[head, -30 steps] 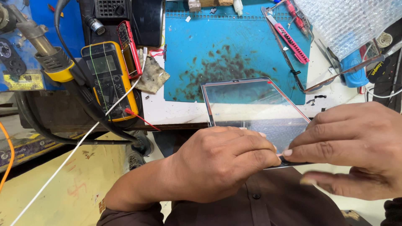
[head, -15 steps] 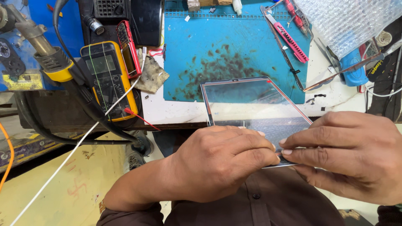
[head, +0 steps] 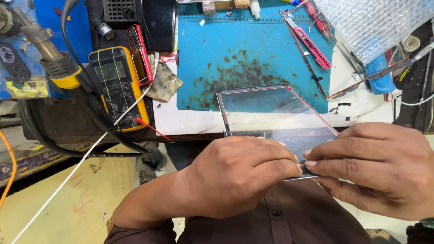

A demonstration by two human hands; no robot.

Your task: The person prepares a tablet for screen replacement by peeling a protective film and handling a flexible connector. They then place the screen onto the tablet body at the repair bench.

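Both hands are on the glass panel (head: 271,117), a clear, thin rectangle with a dark frame and a reddish right edge, tilted up off the near edge of the blue mat (head: 253,49). The left hand (head: 239,176) pinches its near edge, and the right hand (head: 375,167) pinches the same edge just beside it, fingertips nearly meeting. Against a second ago the grip looks unchanged, the right hand having slid slightly nearer the left; left of the mat lies a yellow multimeter (head: 120,88).
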